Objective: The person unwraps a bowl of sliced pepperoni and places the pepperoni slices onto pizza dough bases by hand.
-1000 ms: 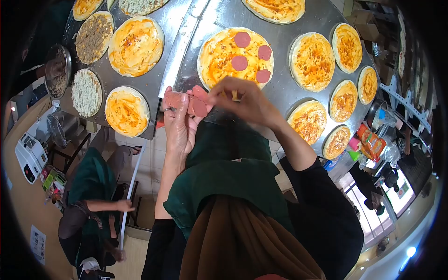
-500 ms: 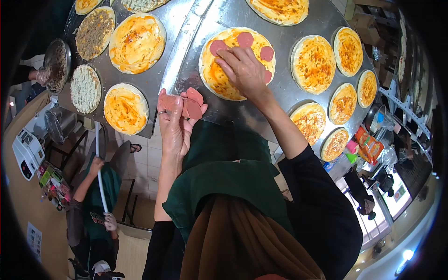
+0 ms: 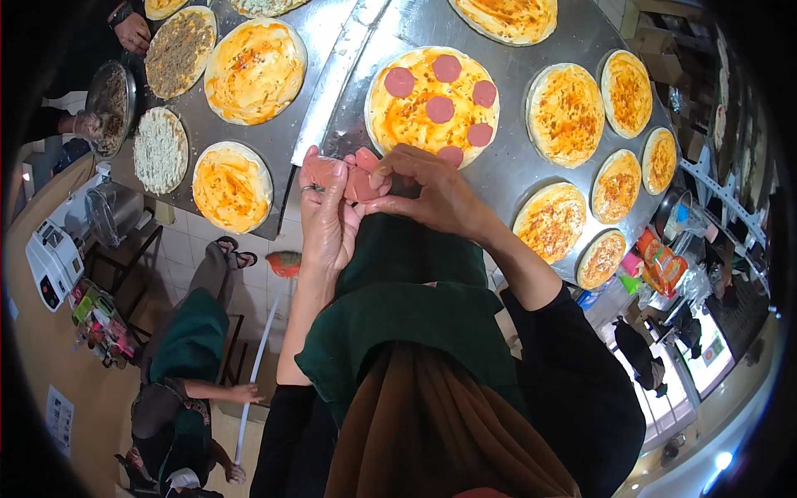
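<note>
In front of me is a round flat dough base (image 3: 390, 116) with an orange-yellow topping. Several pink sausage slices (image 3: 439, 109) lie on it, one near the middle and the others toward its edge. My left hand (image 3: 326, 207) is closed around a small stack of the same slices (image 3: 361, 178), just off the table's near edge. The fingers of my right hand (image 3: 432, 192) pinch at this stack from the right. How many slices they grip is hidden.
More topped dough rounds (image 3: 564, 116) stand on the metal table (image 3: 510, 91) at both sides. At left, a gloved hand (image 3: 87, 126) reaches into a pan (image 3: 104, 83) of brown filling. Another person's hand (image 3: 133, 31) is above it. Below left, a person holds a broom (image 3: 264, 357).
My right hand has left the dough round and moved down-left to the slices in my left hand. A slice now shows near the round's middle. The broom and its holder have shifted.
</note>
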The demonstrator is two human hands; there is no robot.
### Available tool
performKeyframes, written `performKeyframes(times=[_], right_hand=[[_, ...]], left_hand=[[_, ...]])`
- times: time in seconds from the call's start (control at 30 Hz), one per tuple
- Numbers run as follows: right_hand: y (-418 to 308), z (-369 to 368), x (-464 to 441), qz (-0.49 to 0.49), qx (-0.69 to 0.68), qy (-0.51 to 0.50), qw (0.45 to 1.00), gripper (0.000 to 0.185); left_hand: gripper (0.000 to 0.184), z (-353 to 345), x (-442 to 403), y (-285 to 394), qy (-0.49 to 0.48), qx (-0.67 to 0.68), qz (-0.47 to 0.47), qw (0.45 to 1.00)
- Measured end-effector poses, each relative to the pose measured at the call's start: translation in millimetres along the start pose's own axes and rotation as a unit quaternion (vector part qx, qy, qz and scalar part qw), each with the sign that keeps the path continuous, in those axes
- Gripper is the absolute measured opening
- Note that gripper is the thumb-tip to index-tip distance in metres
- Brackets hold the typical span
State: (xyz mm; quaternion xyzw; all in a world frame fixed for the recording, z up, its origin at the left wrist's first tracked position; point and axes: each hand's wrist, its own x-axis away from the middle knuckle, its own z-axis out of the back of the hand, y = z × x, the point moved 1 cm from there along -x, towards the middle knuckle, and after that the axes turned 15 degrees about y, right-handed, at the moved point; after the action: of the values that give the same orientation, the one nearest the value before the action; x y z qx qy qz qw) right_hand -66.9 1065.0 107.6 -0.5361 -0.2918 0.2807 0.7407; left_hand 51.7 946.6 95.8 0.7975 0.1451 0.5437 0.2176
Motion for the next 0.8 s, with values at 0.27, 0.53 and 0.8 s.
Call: performKeyframes(times=[0.27,0.53,0.8], right_hand=[[7,1,2,-0.043,-0.069,-0.032,0.996,0.018],[28,12,-19,-0.010,0.009,0.130,0.991,0.013],[59,-6,-11,0.178,0.334,0.143,0.915,0.029]], left_hand=[[0.061,4,1,0,-0.012,-0.010,0.025,1.000],[0.058,16,-3,6,0.023,-0.003,0.017,1.000],[0.064,20,-5,12,0.023,0.017,0.015,0.999]])
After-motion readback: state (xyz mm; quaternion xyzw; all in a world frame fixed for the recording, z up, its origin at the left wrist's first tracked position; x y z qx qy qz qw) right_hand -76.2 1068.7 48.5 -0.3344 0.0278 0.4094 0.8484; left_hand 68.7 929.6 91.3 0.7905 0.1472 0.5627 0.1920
